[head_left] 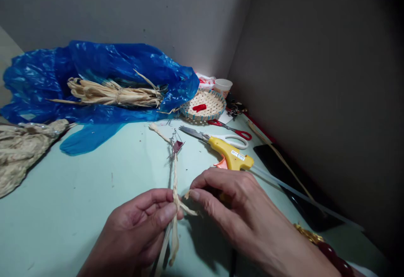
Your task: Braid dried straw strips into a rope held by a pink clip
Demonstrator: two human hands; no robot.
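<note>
A thin braid of pale dried plant fibre (pixel 175 172) runs toward me down the middle of the table. My left hand (pixel 142 222) pinches it between thumb and fingers, and loose strands hang below the grip. My right hand (pixel 233 209) is closed just to the right, with a small frayed strand end (pixel 187 194) between thumb and forefinger. Another short strand (pixel 190 211) sticks out from the braid below that thumb. Farther up, a metal clip with a dark red piece (pixel 177 146) sits at the braid, and a thicker braided end (pixel 159 133) lies beyond it.
Beyond my right hand lie a yellow glue gun (pixel 232 153), white-handled scissors (pixel 232 141) and red-handled scissors (pixel 241 133). A woven tray (pixel 211 100) and cup (pixel 223 85) stand behind. A blue plastic bag (pixel 110 58) holds a fibre bundle (pixel 116 94). A woven piece (pixel 25 155) lies left.
</note>
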